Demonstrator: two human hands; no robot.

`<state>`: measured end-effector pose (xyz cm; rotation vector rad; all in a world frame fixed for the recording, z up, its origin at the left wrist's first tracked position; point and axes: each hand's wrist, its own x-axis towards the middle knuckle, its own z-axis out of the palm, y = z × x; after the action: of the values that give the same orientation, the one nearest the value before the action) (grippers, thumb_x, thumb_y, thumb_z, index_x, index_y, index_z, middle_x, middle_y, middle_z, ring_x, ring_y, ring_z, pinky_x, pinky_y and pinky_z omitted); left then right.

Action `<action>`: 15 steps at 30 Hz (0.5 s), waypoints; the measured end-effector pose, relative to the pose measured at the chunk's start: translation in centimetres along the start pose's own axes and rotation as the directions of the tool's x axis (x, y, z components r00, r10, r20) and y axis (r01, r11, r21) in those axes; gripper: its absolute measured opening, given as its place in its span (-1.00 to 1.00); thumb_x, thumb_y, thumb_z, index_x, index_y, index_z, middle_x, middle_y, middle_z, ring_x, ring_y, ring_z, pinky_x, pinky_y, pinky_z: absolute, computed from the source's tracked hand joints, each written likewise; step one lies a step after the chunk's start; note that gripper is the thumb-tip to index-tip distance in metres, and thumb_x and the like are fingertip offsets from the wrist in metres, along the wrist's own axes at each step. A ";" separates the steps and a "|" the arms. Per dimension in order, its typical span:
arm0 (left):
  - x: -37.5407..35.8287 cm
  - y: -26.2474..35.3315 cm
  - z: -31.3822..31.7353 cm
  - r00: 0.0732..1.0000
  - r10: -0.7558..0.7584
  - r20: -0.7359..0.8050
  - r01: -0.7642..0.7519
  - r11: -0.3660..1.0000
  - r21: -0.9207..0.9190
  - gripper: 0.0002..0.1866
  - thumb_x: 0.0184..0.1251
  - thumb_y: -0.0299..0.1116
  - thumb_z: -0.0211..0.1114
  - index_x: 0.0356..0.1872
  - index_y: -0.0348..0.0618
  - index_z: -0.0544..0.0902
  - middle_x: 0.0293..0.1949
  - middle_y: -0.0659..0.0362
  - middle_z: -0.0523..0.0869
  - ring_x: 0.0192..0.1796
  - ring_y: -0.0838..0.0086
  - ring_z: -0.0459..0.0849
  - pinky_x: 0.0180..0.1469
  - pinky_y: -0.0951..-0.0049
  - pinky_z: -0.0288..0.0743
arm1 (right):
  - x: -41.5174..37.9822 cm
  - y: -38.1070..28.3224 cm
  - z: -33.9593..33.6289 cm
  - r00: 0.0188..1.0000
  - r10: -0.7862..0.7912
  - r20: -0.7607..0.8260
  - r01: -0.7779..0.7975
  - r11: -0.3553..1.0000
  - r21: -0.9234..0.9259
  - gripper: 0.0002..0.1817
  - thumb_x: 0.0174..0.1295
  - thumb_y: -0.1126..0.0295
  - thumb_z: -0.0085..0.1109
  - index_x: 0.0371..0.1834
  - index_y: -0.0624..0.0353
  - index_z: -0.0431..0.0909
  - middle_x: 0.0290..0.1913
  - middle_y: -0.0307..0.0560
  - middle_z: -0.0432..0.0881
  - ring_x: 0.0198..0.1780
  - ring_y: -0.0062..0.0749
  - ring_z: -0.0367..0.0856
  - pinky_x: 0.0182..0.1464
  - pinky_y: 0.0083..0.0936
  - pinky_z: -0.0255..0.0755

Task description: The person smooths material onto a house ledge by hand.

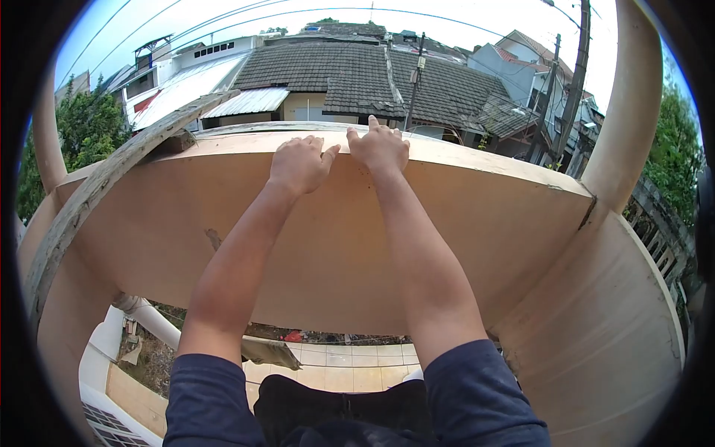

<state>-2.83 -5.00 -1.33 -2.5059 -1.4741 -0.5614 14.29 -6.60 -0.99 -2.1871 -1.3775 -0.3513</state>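
Observation:
Both arms stretch forward to a peach-painted concrete wall (pixel 342 238) with a flat top edge. My left hand (pixel 300 165) rests palm down on that top edge, its thumb apart and its fingers pointing away from me. To its right, my right hand (pixel 380 147) lies on the same edge with fingers spread and pointing forward. Neither hand holds a loose object. A small gap separates the two thumbs. The undersides of both hands are hidden.
A weathered wooden plank (pixel 112 167) slants across the left side, over a wood block (pixel 174 141) on the wall's top. Round columns (pixel 629 104) stand at the sides. Far below lies a tiled floor (pixel 357 365). Beyond are tiled roofs (pixel 313 71), utility poles (pixel 573 82) and overhead cables.

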 end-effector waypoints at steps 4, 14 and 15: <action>4.6 -1.6 0.8 0.993 0.081 0.082 -0.074 0.994 -0.079 -0.29 0.74 0.19 -0.21 0.60 -0.08 0.42 0.57 0.12 0.52 0.59 0.14 0.46 0.65 0.10 0.28 | 0.2 -0.7 -0.3 1.000 -0.021 0.008 0.021 1.000 0.009 -0.17 0.54 -0.32 -0.17 0.72 -0.08 0.29 0.56 -0.07 0.53 0.68 -0.02 0.30 0.64 0.02 0.16; 0.5 -1.4 0.9 0.989 0.134 -0.067 -0.139 0.988 -0.065 -0.26 0.75 0.19 -0.22 0.52 -0.25 0.50 0.52 -0.02 0.56 0.58 0.16 0.47 0.63 0.15 0.29 | 0.0 -0.6 -0.7 1.000 0.010 0.014 -0.010 1.000 0.029 -0.16 0.51 -0.33 -0.13 0.69 -0.07 0.33 0.50 -0.05 0.59 0.58 -0.06 0.43 0.59 -0.07 0.26; -0.2 -1.1 1.0 0.987 0.146 -0.074 -0.150 0.987 -0.062 -0.26 0.75 0.19 -0.22 0.52 -0.25 0.50 0.52 -0.02 0.56 0.58 0.16 0.47 0.63 0.15 0.29 | 0.2 -0.5 -0.5 1.000 0.015 0.021 -0.016 0.999 0.046 -0.16 0.49 -0.33 -0.10 0.69 -0.07 0.35 0.48 -0.05 0.60 0.58 -0.05 0.43 0.60 -0.04 0.25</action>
<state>-3.69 -4.27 -2.36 -2.5911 -1.2518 -0.6752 13.93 -6.53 -0.30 -2.1683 -1.3658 -0.2889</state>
